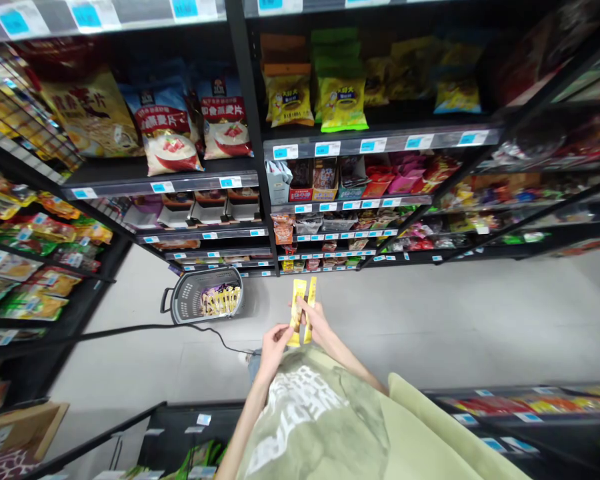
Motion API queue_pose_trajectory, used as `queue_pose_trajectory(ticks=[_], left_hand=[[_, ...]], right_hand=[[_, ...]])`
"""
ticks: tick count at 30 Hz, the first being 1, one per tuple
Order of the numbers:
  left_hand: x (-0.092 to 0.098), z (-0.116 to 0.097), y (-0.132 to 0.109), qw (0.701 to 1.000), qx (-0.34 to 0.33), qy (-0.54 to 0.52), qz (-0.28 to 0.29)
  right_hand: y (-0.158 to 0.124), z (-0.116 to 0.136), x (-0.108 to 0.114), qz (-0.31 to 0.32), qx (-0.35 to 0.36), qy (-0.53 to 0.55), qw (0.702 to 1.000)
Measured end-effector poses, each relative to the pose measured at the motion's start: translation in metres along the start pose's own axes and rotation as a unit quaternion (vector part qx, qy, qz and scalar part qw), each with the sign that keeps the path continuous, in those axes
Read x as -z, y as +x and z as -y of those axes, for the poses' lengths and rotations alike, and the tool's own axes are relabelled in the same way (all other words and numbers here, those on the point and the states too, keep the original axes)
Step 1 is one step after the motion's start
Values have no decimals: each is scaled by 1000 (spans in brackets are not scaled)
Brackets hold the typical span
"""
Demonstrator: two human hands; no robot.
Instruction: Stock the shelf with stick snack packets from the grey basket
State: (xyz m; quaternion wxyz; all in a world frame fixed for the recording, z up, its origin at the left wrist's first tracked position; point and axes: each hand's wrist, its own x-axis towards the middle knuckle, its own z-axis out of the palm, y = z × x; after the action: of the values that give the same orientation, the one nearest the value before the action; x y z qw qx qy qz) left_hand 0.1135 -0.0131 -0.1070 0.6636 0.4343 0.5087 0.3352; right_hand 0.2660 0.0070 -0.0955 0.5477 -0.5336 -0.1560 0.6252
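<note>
Two narrow yellow sachets (301,308) stand upright in front of my chest, side by side. My right hand (316,321) is closed round them from the right. My left hand (275,340) pinches the lower end of the left sachet. A grey shopping basket (186,301) sits on the floor ahead to the left, holding several more yellow sachets (221,300).
Black shelves full of packets line the aisle: oat bags (167,127) and yellow-green snack bags (315,97) ahead, more racks at the left and right. A black cable (130,328) runs across the grey floor. A cardboard box (10,430) stands at the lower left.
</note>
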Motion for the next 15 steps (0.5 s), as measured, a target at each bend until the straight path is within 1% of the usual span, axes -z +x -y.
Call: queue_pose_trajectory(ticks=[4,10,15], left_hand=[[1,3,0,1000,3,8,-7],[0,7,0,1000,1,17,7],[1,9,0,1000,6,18,16]], right_hand=[[0,4,-1,-21,19,70,997],[4,-1,2,-45,3,76,996],[4,-1,2,-44,-8,83,996]])
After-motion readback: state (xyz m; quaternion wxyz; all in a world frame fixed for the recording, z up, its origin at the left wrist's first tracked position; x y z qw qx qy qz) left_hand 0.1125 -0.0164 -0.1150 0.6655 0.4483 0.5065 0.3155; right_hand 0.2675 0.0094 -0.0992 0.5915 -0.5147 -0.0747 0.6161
